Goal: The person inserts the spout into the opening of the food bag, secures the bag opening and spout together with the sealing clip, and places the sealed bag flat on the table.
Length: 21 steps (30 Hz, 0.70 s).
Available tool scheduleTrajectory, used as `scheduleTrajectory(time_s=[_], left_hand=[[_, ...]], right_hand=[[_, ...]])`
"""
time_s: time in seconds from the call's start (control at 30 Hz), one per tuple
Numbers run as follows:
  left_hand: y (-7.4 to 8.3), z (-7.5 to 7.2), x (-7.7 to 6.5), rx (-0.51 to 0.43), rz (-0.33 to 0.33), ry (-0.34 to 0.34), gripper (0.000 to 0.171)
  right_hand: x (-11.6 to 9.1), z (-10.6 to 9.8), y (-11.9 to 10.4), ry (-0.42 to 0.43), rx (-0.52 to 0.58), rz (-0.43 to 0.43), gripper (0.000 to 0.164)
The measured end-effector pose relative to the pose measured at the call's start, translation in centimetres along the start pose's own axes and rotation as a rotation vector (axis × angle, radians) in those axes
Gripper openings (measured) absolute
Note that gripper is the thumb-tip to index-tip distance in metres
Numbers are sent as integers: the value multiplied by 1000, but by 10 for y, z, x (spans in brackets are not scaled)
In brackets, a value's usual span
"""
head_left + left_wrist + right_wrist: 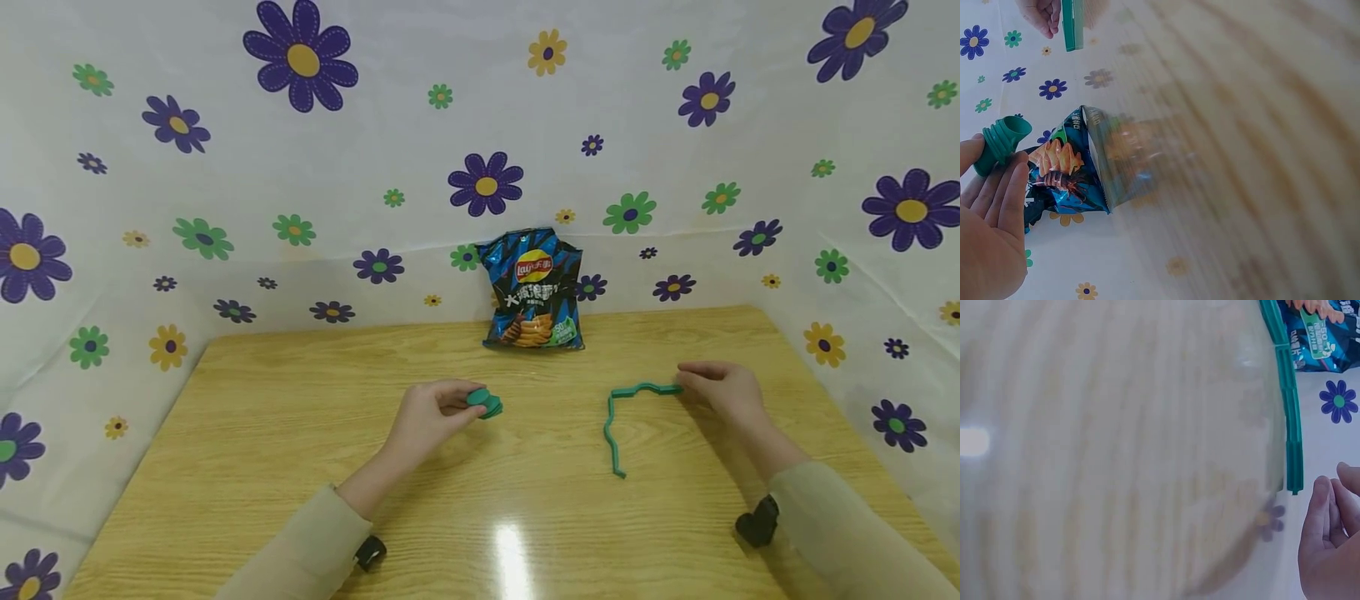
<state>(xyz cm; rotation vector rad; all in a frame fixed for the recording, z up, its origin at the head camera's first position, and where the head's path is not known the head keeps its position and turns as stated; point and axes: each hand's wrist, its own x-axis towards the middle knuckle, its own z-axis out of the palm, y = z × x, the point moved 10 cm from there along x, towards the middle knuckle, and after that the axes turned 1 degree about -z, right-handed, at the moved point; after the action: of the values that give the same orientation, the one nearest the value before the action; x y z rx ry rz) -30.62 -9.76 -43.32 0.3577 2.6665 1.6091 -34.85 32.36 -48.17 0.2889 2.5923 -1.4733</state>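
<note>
Between thumb and fingers, my left hand [438, 412] holds a green ribbed spout [486, 403] above the tabletop. Its round open mouth and stacked rings show in the left wrist view, where the spout [1004, 140] rests against the fingers. A long green jointed strip [610, 425] lies on the table in a bent, wavy L shape. My right hand [726, 392] is at the strip's right end. In the right wrist view a small gap separates the fingertips [1321, 487] from the strip's end [1294, 469], and nothing shows between the fingers.
A blue and black bag of Lay's chips [534, 292] stands at the back of the wooden table [300, 467], leaning against a white flower-printed cloth [375, 142]. This cloth also rises along both sides. Black straps [757, 523] show at the cuffs.
</note>
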Motion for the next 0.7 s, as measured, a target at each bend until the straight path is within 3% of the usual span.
scheduleTrajectory(time_s=[0.17,0.47,0.7], left_hand=[[-2,1,1,0,-11,2,30],[0,2,2,-16,14,-3,29],[0,1,0,-43,-24,-6,29]], right_hand=[[2,4,-11,-36,-2,-14,54],[12,19,-33,-76,111,-59,52],[15,31,-52,-119,78,-95,60]])
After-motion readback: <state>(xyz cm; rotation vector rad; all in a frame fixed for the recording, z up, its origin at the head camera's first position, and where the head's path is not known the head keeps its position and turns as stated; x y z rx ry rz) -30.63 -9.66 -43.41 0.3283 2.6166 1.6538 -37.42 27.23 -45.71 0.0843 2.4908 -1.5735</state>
